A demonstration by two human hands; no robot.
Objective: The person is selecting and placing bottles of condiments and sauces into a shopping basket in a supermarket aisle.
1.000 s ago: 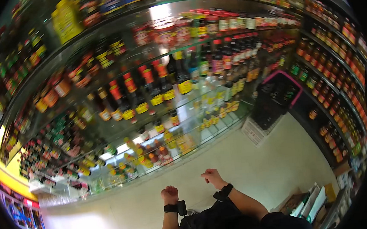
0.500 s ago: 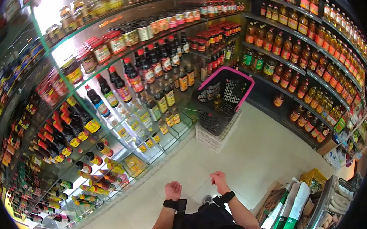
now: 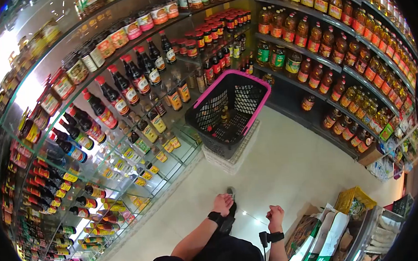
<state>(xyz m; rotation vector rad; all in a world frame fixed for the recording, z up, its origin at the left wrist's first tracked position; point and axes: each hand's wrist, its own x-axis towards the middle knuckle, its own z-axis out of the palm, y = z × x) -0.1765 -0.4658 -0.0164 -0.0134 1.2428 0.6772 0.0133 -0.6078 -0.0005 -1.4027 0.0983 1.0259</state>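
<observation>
My left hand point(image 3: 222, 204) hangs in front of my body above the floor, its fingers loosely curled with nothing visible in them. To its right, my right hand point(image 3: 275, 218) is closed in a loose fist, also with nothing showing in it. Both wrists wear black bands, and a small dark device is attached at the right one. Neither hand touches any goods. Ahead of them stands a black shopping basket point(image 3: 207, 144) with a pink rim, on a white crate point(image 3: 234, 163). Inside the basket are a small bottle point(image 3: 225, 116) and a small red thing.
Glass shelves on the left carry sauce bottles point(image 3: 114, 96) and jars point(image 3: 134, 28). Dark shelves at the right hold oil bottles point(image 3: 316, 35). Near my right side are cardboard cartons point(image 3: 318, 237) and a yellow basket point(image 3: 354, 198). My shoe point(image 3: 230, 191) is on the tiled floor.
The view has shifted, and the basket looks nearer and further left. Both hands have swung rightward in view, the right one lower. A foot now shows further forward.
</observation>
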